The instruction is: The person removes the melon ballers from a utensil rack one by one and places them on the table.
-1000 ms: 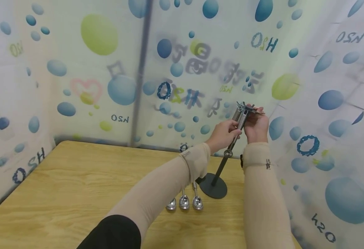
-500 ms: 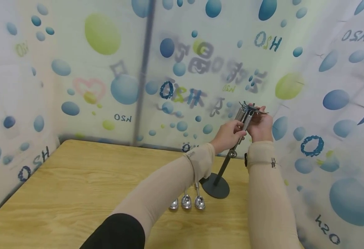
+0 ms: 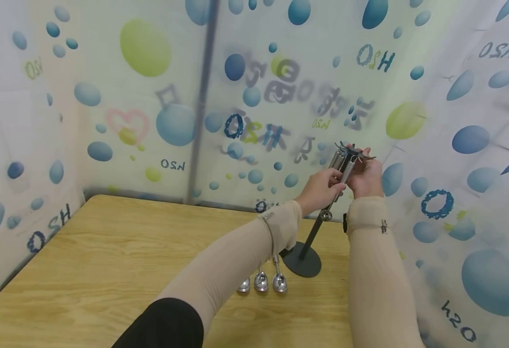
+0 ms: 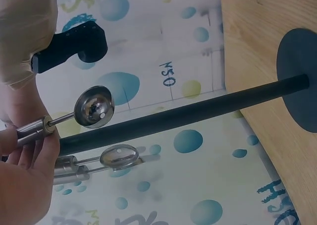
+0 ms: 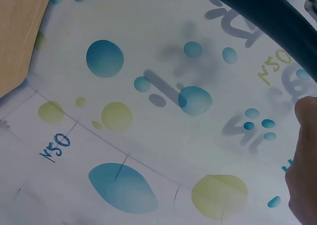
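In the head view my left hand (image 3: 323,189) grips the handle of a steel ice cream scoop (image 4: 94,107), its round bowl hanging below the fingers. The handle's upper end is just below the hook crown of a black utensil rack (image 3: 310,237). Other steel scoops (image 4: 119,156) hang beside the pole in the left wrist view. My right hand (image 3: 366,176) holds the rack near its top, the fingers partly hidden behind the hooks. Only a thumb-side edge of that hand shows in the right wrist view, beside the dark pole (image 5: 267,19).
Steel scoops (image 3: 279,282) lie in a row on the wooden table (image 3: 150,251), partly behind the left forearm. The rack's round base (image 3: 302,263) stands near the table's right rear edge. Patterned curtains (image 3: 145,111) close in the back and sides.
The head view has shifted slightly, moving everything a little to the right. The scoop's handle end appears a little lower under the hooks. Both hands keep their holds.
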Demonstrator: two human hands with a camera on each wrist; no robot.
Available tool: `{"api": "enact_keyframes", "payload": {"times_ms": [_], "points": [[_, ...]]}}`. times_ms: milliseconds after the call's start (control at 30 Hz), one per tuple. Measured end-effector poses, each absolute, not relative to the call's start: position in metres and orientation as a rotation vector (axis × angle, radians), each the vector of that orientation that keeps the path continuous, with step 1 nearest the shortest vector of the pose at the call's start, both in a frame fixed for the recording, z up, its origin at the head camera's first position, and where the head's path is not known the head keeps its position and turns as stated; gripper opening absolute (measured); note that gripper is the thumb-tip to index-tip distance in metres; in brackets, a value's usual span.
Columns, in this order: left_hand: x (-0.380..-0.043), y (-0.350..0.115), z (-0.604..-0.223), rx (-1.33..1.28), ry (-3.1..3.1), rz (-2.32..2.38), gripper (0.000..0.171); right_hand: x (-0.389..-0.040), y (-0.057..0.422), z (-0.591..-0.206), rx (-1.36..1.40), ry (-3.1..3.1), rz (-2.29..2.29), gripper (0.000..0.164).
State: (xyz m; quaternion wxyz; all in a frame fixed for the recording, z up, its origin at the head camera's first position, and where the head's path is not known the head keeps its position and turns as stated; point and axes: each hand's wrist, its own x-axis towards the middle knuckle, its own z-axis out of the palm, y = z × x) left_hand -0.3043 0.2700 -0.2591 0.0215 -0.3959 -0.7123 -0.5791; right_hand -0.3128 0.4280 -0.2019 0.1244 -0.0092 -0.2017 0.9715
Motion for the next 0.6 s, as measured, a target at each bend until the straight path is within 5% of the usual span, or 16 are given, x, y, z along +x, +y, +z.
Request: {"api": "enact_keyframes", "payload": {"times_ms": [333,467,600], "points": [[-0.304,0.272,-0.262,-1.224,-2.201,-1.815,0.031,-0.306,0.431,-0.22,0.238,-0.503,2.86,0.012],[-0.305,0.275,-0.264,-1.214,-2.195,-1.829,0.03,-0.302,0.433,-0.228,0.393,-0.651,2.669,0.031],[-0.307,0.276,-0.263,-1.212,-2.195,-1.824,0.028,-0.303,0.432,-0.234,0.462,-0.867,2.452,0.029]]}}
